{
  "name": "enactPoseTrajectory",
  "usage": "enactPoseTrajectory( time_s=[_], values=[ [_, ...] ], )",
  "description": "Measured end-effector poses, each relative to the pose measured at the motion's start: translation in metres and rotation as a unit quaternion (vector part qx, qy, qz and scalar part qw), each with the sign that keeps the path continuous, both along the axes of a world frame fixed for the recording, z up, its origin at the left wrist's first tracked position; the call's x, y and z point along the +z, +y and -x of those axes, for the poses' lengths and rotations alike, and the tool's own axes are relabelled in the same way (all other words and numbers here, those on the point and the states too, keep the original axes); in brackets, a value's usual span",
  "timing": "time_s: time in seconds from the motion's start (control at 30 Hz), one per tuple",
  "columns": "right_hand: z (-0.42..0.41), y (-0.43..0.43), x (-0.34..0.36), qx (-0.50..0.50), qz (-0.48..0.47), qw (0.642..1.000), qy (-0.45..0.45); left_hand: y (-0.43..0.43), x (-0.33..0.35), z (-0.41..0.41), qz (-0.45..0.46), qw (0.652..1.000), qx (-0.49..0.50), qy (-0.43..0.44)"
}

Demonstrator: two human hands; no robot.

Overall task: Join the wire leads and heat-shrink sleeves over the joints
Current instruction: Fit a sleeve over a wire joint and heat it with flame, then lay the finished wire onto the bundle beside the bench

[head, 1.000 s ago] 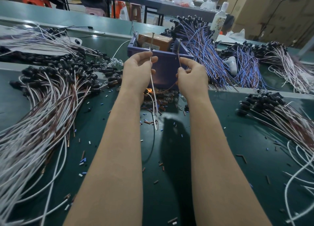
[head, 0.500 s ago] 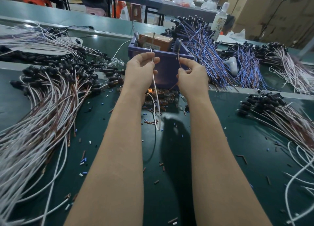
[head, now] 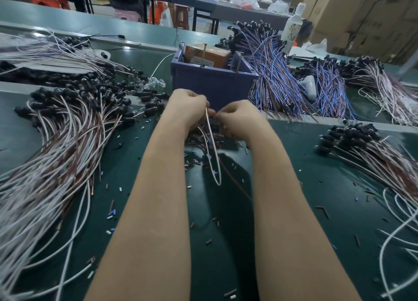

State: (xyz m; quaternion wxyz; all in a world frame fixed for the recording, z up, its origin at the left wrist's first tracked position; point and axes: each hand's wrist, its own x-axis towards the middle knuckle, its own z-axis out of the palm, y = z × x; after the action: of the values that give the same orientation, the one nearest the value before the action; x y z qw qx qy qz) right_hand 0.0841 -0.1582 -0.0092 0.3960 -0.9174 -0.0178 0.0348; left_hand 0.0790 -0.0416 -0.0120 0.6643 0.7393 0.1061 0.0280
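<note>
Single head cam, looking forward and down along both forearms at green bench (head: 294, 187); hands close, mid-frame; no second view.

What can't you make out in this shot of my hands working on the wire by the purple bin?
Head view only:
- The joint itself: the left hand and right hand close over it, so the fingertips and any sleeve are hidden.
- The white wire top end, inside the left hand.
- The purple bin contents: its wall hides everything but a cardboard box, whose label is too small to read.
- The left wire bundle, cut off by the frame edge.
</note>
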Motion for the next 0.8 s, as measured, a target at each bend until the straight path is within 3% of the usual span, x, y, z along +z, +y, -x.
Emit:
enactPoseTrajectory(
  time_s=[0.1, 0.3, 0.37, 0.43, 0.57, 0.63, 0.8],
  values=[
    [0.000, 0.010, -0.008, 0.007, 0.138, 0.990, 0.010, 0.001, -0.004, -0.001, -0.057, 0.998, -0.007, 0.018],
    [-0.003, 0.021, -0.016, 0.015, 0.192, 0.980, 0.055, 0.001, -0.006, -0.003, -0.078, 0.997, -0.011, 0.019],
    [-0.004, 0.016, -0.013, -0.001, 0.125, 0.992, 0.021, -0.001, -0.005, -0.004, -0.042, 0.999, 0.004, 0.003],
    [-0.004, 0.008, -0.007, -0.036, -0.010, 0.998, -0.044, 0.000, -0.005, -0.005, -0.018, 0.999, 0.039, -0.020],
    [0.003, -0.002, 0.010, -0.052, -0.273, 0.957, -0.087, -0.003, 0.002, -0.002, -0.049, 0.995, 0.031, -0.079],
    [0.012, -0.003, 0.018, -0.015, -0.297, 0.952, -0.074, -0.010, 0.011, 0.002, -0.047, 0.993, -0.020, -0.109],
    [0.031, -0.026, 0.031, 0.014, -0.198, 0.975, -0.101, -0.039, 0.031, 0.010, -0.064, 0.979, -0.029, -0.190]
  ],
)
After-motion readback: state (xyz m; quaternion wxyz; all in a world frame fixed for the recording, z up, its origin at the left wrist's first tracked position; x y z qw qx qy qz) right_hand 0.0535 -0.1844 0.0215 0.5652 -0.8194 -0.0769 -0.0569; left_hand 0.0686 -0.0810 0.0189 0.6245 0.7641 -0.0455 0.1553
